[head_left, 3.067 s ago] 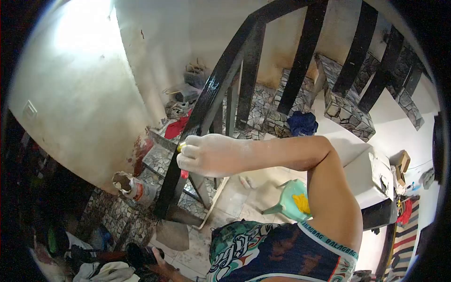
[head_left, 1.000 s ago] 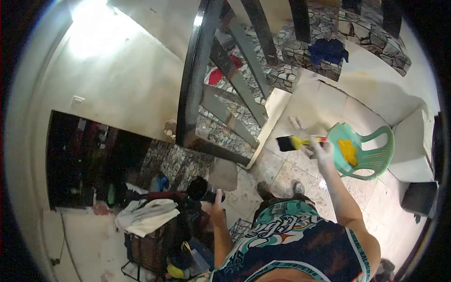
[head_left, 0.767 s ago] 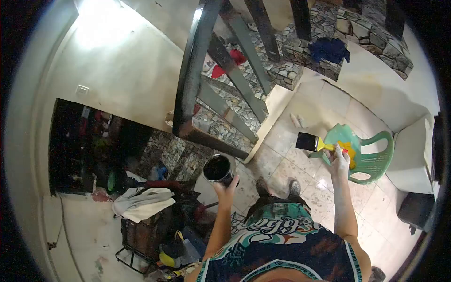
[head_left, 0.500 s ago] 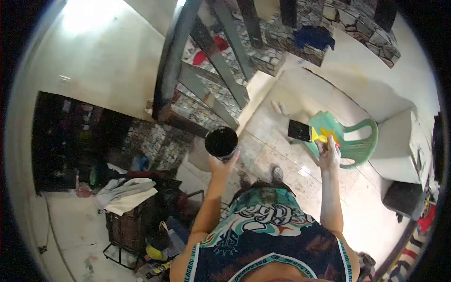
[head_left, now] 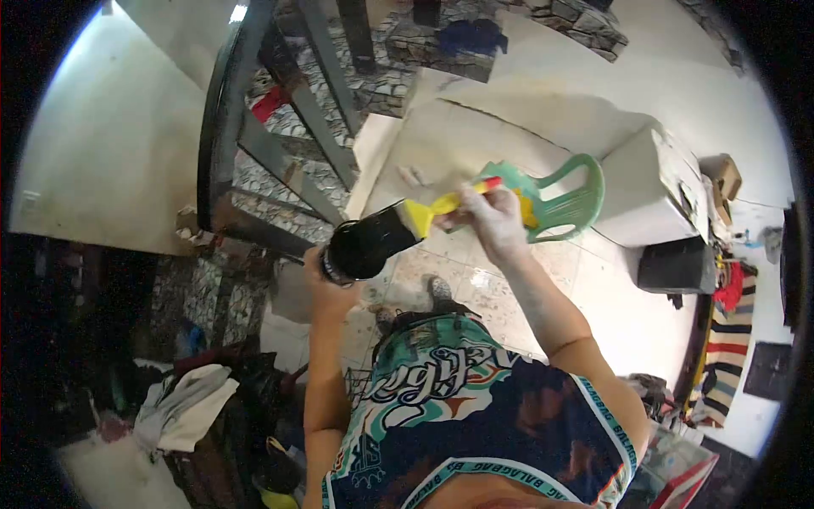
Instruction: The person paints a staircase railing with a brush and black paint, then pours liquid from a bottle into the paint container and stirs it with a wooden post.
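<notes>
One paintbrush (head_left: 417,218), pinched in the right hand (head_left: 493,219), has its black bristles (head_left: 383,235) at the mouth of the cup (head_left: 342,260) that the left hand (head_left: 326,284) curls around, apparently being loaded, so the next move calls for a level cup.

Cup (head_left: 346,260) left — brush (head_left: 417,219) right

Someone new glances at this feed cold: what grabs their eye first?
First, mid-view, the yellow-handled brush in the right hand, its dark bristles at the dark container in the left hand. Next, the green chair beyond the right hand, something yellow on it. Then the dark stair railing, upper left.
</notes>
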A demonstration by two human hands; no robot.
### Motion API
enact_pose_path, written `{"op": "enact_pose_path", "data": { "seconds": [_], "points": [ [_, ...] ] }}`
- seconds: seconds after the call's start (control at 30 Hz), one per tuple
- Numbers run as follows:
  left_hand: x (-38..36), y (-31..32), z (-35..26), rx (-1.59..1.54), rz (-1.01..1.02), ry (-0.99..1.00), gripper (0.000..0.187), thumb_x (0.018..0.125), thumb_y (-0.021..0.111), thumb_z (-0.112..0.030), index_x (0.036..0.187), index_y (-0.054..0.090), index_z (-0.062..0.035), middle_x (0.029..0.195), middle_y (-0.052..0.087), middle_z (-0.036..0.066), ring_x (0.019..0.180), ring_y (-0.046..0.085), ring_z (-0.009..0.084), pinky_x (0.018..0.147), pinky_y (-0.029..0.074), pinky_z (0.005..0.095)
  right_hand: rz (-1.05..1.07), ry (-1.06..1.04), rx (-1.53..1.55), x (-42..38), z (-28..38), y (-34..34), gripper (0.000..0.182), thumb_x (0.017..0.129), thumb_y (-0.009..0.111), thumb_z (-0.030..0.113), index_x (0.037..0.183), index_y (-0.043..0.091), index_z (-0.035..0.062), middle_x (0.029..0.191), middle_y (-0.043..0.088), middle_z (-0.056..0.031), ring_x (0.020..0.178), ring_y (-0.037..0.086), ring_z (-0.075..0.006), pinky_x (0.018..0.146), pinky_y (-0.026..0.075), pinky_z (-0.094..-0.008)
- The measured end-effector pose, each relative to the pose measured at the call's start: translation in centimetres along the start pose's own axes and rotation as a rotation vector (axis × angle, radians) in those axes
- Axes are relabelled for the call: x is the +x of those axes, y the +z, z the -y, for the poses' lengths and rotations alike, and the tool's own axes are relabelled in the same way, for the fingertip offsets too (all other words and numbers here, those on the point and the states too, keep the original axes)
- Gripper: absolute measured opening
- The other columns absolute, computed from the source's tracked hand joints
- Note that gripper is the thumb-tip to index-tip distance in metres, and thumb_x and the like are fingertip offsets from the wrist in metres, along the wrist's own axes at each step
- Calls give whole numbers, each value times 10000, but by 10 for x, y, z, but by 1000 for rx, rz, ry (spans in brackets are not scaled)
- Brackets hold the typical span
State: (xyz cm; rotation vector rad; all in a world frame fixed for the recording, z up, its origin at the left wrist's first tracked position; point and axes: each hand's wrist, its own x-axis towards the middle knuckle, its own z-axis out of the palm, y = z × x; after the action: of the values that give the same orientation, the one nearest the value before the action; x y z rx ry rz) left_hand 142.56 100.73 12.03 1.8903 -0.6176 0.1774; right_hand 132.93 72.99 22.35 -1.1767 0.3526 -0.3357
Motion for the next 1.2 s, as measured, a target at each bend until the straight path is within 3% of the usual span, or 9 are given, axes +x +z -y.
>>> {"op": "enact_pose_path", "data": {
  "seconds": [0.33, 0.43, 0.53, 0.67, 0.73, 0.9, 1.0, 1.07, 1.2],
  "points": [
    [-16, -51, 19, 145, -71, 75, 672, 630, 879, -73, 1214, 551, -12, 1104, 585, 125, 1060, 620, 263, 932, 502, 367, 121, 30, -143, 3, -32, 62, 252, 993, 665, 127, 1102, 620, -96, 1140, 702, -224, 846, 747, -281, 726, 639, -363],
    [-21, -54, 35, -24, -45, -1, 641, 628, 864, -59, 1199, 576, -16, 1097, 583, 122, 1060, 622, 270, 929, 505, 368, 135, 57, -182, 2, -29, 75, 275, 986, 670, 114, 1137, 615, -109, 1142, 717, -193, 864, 748, -286, 737, 639, -361],
    [-25, -52, 37, -139, -105, -46, 644, 627, 863, -70, 1203, 577, -15, 1095, 583, 128, 1051, 623, 286, 928, 503, 372, 168, 12, -255, 4, -39, 78, 247, 980, 679, 111, 1098, 635, -103, 1061, 739, -166, 841, 748, -249, 742, 632, -342],
    [-18, -60, 30, 13, -95, 34, 670, 618, 869, -79, 1213, 568, -16, 1108, 579, 136, 1051, 623, 288, 941, 498, 367, 273, -104, -332, 9, -59, 77, 219, 978, 690, 133, 1064, 655, -65, 986, 743, -198, 808, 747, -225, 708, 613, -306],
    [-14, -65, 28, 181, -74, 87, 680, 612, 874, -80, 1214, 565, -17, 1115, 579, 135, 1057, 622, 279, 947, 496, 360, 289, -56, -312, 7, -53, 84, 217, 971, 694, 107, 1082, 652, -75, 1036, 740, -197, 862, 744, -214, 742, 612, -294],
    [-7, -61, 31, 29, -12, -66, 665, 619, 878, -100, 1204, 570, -25, 1113, 584, 136, 1059, 620, 286, 942, 496, 367, 393, -244, -601, 9, -42, 86, 209, 945, 728, 97, 1088, 672, -44, 1089, 734, -161, 930, 702, -118, 748, 565, -265],
    [-6, -54, 29, -18, -46, -54, 657, 624, 875, -114, 1202, 573, -35, 1106, 600, 131, 1056, 624, 300, 940, 502, 384, 420, -288, -755, 10, -32, 92, 205, 917, 766, 182, 990, 721, -4, 925, 730, -146, 783, 677, -131, 721, 536, -293],
    [2, -52, 25, 65, -42, -14, 657, 624, 872, -126, 1204, 574, -44, 1108, 609, 130, 1057, 625, 315, 937, 508, 401, 433, -326, -779, 14, -22, 97, 269, 914, 761, 272, 920, 734, 5, 771, 703, -168, 655, 690, -243, 732, 545, -360],
    [11, -56, 5, 298, 23, 26, 695, 593, 865, -153, 1221, 579, -68, 1128, 609, 146, 1068, 614, 364, 931, 512, 453, 522, -385, -822, 25, -24, 93, 306, 893, 781, 290, 947, 736, -8, 763, 691, -191, 664, 685, -279, 660, 528, -367]
  ]
}}
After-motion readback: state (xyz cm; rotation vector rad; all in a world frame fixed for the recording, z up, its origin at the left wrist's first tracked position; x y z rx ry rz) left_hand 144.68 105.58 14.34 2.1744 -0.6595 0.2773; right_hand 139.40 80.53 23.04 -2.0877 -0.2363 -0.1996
